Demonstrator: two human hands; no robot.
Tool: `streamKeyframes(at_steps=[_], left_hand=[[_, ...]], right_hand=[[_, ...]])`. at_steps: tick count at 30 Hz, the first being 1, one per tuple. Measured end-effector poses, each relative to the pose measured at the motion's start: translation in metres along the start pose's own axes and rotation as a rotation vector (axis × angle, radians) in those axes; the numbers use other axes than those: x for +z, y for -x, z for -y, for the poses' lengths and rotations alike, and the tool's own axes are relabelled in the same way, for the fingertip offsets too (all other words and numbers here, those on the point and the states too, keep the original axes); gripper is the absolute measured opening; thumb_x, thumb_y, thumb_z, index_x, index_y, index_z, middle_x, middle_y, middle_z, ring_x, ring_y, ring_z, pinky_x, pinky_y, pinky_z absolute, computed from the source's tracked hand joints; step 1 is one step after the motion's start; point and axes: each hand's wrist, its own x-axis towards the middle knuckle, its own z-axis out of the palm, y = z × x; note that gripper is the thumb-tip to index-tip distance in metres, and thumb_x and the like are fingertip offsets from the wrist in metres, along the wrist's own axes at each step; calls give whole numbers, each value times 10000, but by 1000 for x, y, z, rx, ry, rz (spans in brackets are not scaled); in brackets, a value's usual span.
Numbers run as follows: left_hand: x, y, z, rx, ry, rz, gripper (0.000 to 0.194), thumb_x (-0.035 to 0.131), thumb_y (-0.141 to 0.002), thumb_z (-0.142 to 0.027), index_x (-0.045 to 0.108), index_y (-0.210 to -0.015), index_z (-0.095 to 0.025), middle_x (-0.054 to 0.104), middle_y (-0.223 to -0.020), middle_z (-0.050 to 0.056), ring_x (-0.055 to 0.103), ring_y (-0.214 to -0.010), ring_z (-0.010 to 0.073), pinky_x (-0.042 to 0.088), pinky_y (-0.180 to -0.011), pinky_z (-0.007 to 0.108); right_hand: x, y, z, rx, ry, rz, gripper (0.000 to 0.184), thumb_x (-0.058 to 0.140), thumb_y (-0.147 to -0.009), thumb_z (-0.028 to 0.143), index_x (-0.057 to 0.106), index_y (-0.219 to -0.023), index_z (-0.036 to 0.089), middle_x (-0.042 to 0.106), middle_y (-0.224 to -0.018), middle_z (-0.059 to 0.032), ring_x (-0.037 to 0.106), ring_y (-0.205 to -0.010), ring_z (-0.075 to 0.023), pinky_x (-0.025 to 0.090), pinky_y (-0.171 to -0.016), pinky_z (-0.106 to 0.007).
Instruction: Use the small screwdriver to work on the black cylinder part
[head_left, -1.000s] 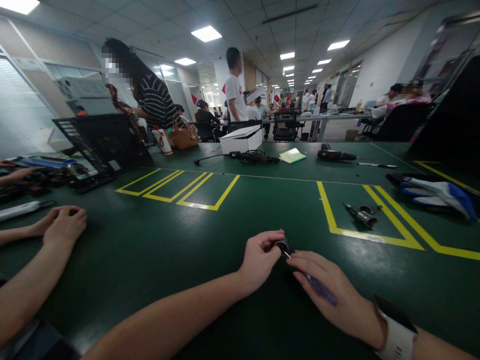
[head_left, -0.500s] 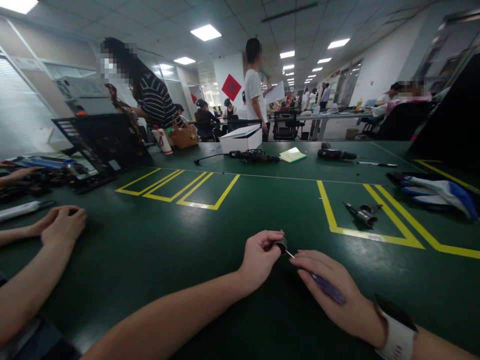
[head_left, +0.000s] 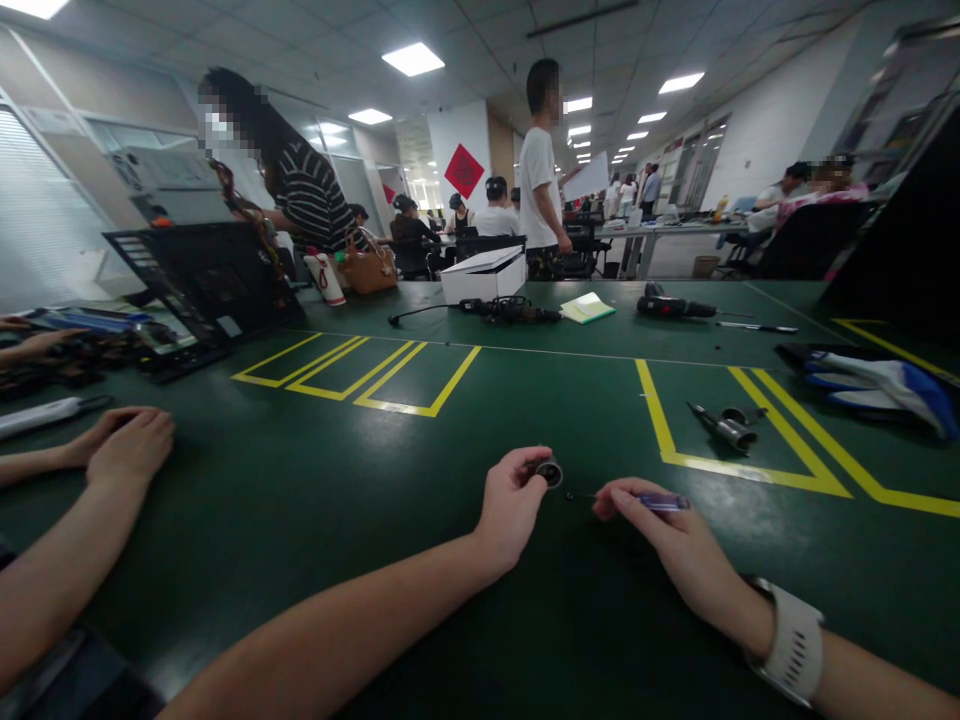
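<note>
My left hand [head_left: 510,500] is closed in a pinch on a small dark round part [head_left: 550,472], held just above the green table [head_left: 337,480]. My right hand [head_left: 664,535] is closed on a thin purple-handled screwdriver [head_left: 660,502], which lies nearly level with its tip pointing left, a short gap away from the round part. A white watch band [head_left: 787,645] shows on my right wrist.
A neighbour's clasped hands [head_left: 124,445] rest at the left. Small metal tools [head_left: 724,425] lie inside a yellow-taped box to the right, blue-white gloves [head_left: 877,380] further right. A white box [head_left: 484,275], cables, a power screwdriver [head_left: 671,308] and a black tray [head_left: 202,285] sit behind. People stand beyond.
My right hand has turned and drawn the screwdriver back from the round part, so it now lies flatter. My left hand lifted the part slightly. A standing person has walked to the right.
</note>
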Motion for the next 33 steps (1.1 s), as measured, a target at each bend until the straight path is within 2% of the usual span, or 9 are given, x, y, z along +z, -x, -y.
streamKeyframes(at_steps=[5,8,11,17,24,33], left_hand=[[2,1,-3,5,5,4,319,573,-726,-24,676,-984,-182,678,-993,52,635,-920,172,502,-895,370],[5,2,-7,7,18,-15,322,591,-695,1,692,-946,-172,688,-980,48,640,-915,169,498,-911,362],[6,3,-11,-12,36,-2,345,620,-684,-3,694,-972,-179,695,-993,48,643,-927,175,491,-925,367],[5,6,-19,-43,75,29,353,637,-710,-47,679,-1036,-177,693,-1029,72,645,-949,201,504,-903,398],[3,9,-15,33,15,87,312,623,-731,-86,687,-1020,-183,674,-1072,77,644,-951,202,525,-866,375],[5,13,-13,130,-88,138,276,636,-717,-102,705,-976,-164,668,-1082,95,638,-975,207,516,-891,361]], right_hand=[[0,-1,-1,-46,141,72,412,502,-818,558,679,-837,186,715,-796,-70,673,-774,-233,543,-709,-382],[-2,1,-2,-168,298,97,371,443,-877,471,656,-741,200,676,-718,-43,648,-699,-210,531,-656,-363],[-3,6,-1,-279,409,72,361,421,-900,404,628,-671,217,646,-662,-30,633,-685,-204,524,-692,-372],[2,14,2,-418,370,92,249,450,-906,329,666,-828,236,711,-787,-37,666,-860,-230,496,-886,-443],[-1,23,0,-599,339,-14,203,494,-882,219,659,-993,258,730,-942,-43,645,-1004,-235,537,-862,-391],[4,20,-3,-649,411,-32,252,517,-870,200,639,-1084,255,717,-1006,-64,668,-952,-218,559,-835,-365]])
